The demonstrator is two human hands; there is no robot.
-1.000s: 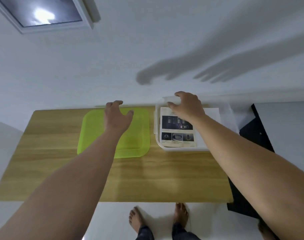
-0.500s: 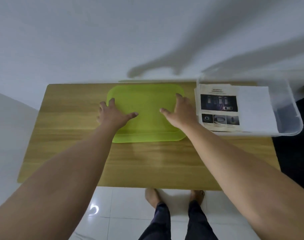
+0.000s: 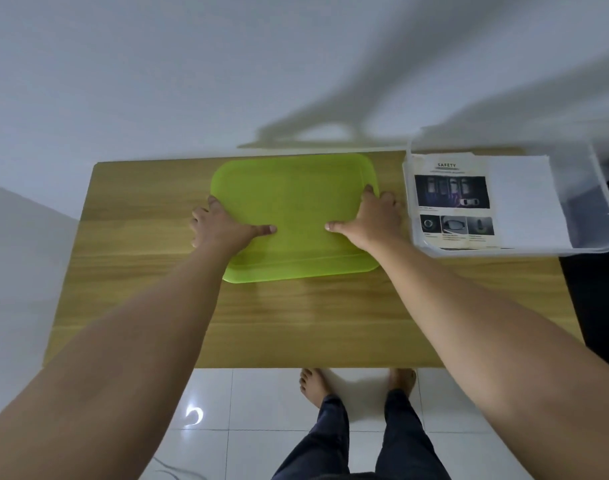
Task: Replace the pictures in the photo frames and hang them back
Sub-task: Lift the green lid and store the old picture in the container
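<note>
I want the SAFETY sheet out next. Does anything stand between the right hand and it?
Only the left wall of the clear bin stands between the right hand, holding the right edge of the green lid, and the SAFETY sheet. The bin is open on top; the sheet lies uncovered.

The word "SAFETY" stands in dark capital letters at the top of the white printed paper sheet [image 3: 452, 202] inside the clear plastic box [image 3: 589, 220]. The smaller lines under its photos are too small to read.
</note>
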